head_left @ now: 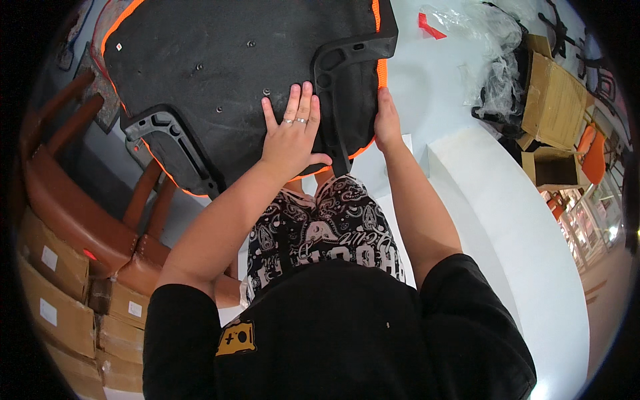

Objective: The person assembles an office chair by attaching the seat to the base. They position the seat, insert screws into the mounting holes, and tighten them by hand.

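A chair seat (pixel 180 37) lies in front of me with its black underside showing. Orange edging runs around it, and several small holes with metal inserts dot the surface. Two black plastic armrests are against it: one armrest (pixel 175 137) at its near left corner, the other armrest (pixel 325 80) along its right side. My left hand (pixel 291 137) rests flat on the underside with fingers spread, next to the right armrest. Against the seat's right edge lies my right hand (pixel 388 123), its fingers straight and holding nothing that I can see.
Brown padded seating (pixel 80 200) stands at the left, beside stacked cardboard boxes (pixel 60 307). A white curved ledge (pixel 507 220) borders my right side. Further right are clear plastic wrap (pixel 500 80), an opened cardboard box (pixel 553 100), an orange part (pixel 593 157) and a red strip (pixel 431 27).
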The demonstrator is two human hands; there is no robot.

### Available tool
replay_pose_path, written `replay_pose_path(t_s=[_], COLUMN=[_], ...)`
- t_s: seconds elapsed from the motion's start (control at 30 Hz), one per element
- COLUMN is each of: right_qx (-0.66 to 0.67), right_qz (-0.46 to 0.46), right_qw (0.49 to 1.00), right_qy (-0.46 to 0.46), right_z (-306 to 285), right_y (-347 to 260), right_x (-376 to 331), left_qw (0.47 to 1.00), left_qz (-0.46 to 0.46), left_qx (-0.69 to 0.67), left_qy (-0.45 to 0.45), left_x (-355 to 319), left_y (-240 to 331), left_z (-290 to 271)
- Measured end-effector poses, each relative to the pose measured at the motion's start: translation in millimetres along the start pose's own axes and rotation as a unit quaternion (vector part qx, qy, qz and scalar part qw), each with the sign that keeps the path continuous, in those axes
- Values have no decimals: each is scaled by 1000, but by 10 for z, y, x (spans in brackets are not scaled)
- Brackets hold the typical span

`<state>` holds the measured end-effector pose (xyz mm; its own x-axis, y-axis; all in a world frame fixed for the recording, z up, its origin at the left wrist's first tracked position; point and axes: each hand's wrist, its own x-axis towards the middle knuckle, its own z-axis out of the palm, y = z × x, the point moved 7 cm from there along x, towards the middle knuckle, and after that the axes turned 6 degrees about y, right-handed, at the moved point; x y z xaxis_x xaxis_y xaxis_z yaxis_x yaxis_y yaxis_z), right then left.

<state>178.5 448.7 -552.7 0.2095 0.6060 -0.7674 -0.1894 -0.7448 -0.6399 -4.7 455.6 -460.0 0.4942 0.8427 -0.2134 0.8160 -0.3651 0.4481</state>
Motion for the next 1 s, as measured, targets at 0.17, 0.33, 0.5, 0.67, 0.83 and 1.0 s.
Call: replay_pose_path(t_s=[0.17, 0.33, 0.5, 0.67, 0.83, 1.0], right_qx=[-76, -182, -271, 2, -24, -36], right_qz=[-1, -45, -3, -68, -1, -8], right_qw=[997, 981, 958, 976, 998, 998], right_qy=[-7, -41, -94, 205, -61, -46], right_z=[54, 33, -127, -904, 194, 150], right_y=[-78, -81, -251, -919, -712, -661], right_x=[-46, -1, 54, 437, 282, 416], left_qw=[1000, 999, 998, 995, 996, 998], left_qz=[-1, -5, -15, -35, 11, 1], left_qx=[5, 5, 1, 59, 62, 30], left_qy=[-20, -39, -56, 67, 59, 54], left_x=[-25, -22, 37, 290, 450, 391], left_y=[2, -17, -71, -412, -400, -399], left_z=[16, 33, -143, -507, -434, -474])
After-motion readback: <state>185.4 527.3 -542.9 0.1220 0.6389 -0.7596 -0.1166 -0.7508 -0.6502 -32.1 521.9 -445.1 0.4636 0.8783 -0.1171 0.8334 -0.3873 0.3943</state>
